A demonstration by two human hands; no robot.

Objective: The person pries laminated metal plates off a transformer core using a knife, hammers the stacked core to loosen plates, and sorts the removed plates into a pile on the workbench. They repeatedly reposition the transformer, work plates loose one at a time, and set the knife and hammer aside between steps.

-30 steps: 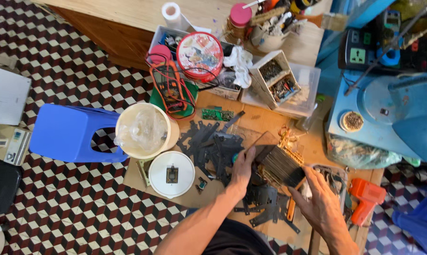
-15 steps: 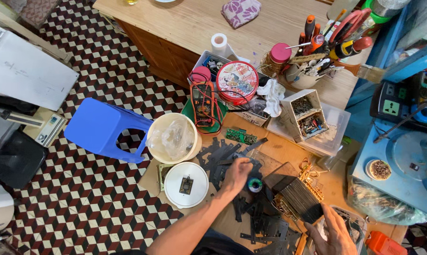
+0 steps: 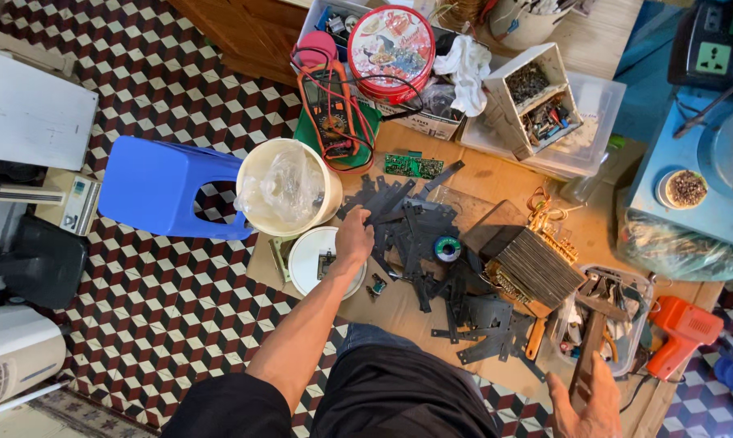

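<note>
- Dark metal strips (image 3: 415, 231): scattered on the cardboard, long axes mixed, mostly running away from the person.
- Left hand (image 3: 355, 235): at the pile's left edge, fingers on a strip; closure not discernible.
- Right hand (image 3: 587, 401): released, fingers spread, well apart to the right, near the tool tray (image 3: 634, 284).

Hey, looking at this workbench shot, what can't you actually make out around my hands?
- Head view: left hand lies over the dark metal strips; its grip is hidden by the hand's back.
- Right hand is cut by the bottom edge.
- Small part on the white lid: too small to identify.
- Clear tray: contents jumbled, unclear.
</note>
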